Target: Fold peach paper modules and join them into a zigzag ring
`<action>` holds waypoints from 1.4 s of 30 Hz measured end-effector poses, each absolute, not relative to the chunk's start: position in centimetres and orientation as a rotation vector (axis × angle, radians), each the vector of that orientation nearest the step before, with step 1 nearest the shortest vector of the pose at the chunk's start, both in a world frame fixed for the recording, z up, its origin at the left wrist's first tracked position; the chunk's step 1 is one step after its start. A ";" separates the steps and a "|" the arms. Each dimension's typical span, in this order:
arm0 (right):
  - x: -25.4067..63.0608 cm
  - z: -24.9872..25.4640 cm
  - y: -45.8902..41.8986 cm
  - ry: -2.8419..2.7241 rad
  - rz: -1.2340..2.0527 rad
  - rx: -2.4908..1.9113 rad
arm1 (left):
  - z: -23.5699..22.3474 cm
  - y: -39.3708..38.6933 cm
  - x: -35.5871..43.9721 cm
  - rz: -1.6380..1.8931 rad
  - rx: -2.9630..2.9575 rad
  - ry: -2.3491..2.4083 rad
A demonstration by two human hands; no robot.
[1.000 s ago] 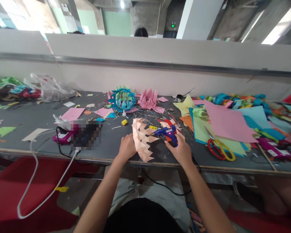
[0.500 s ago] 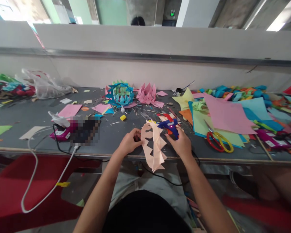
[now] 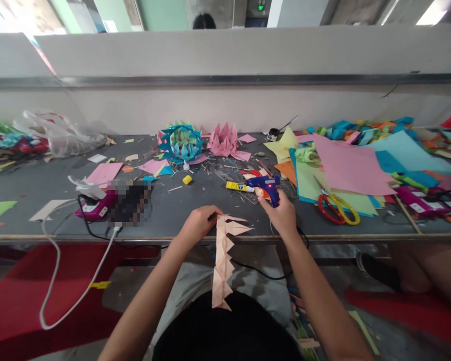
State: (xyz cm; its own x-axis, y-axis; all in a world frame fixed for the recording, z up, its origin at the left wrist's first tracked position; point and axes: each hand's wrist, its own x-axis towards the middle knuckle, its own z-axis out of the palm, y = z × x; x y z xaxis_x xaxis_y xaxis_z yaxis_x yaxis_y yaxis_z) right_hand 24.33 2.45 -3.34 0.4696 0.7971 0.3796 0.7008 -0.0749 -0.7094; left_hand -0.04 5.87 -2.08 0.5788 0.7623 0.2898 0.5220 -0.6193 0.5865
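A peach-coloured strip of folded paper (image 3: 222, 265) with pointed teeth along its right side hangs over the table's front edge toward my lap. Its top end is pinched in my left hand (image 3: 200, 224). My right hand (image 3: 281, 214) is closed around a blue glue gun (image 3: 267, 183) with a small red light, its nozzle aimed left. Just beyond that nozzle lies a yellow glue stick tube (image 3: 237, 186) on the table. Red and orange paper scraps (image 3: 261, 193) are partly hidden behind the gun.
Blue-green (image 3: 180, 143) and pink (image 3: 223, 140) paper crowns stand at the back. Scissors (image 3: 338, 206) and coloured sheets (image 3: 351, 165) lie to the right. At left are a purple power strip (image 3: 97, 205) and a white cable (image 3: 56, 265). A black cord (image 3: 263, 275) hangs below the table edge.
The peach strip, a loop between both hands before, now hangs straight down from my left hand. My right hand with the glue gun is apart from it, and the yellow tube is uncovered.
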 end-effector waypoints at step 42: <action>23.8 -3.4 2.0 -1.700 0.075 -1.749 | -2.1 7.2 1.3 0.923 2.254 1.532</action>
State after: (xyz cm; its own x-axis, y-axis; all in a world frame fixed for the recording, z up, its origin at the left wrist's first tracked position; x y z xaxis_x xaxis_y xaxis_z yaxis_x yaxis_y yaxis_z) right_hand 23.75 1.97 -3.40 0.1423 0.9007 0.4105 0.8608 0.0921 -0.5005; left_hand 1.35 7.20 -2.13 0.2402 0.9036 0.3547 0.7360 -0.4078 0.5404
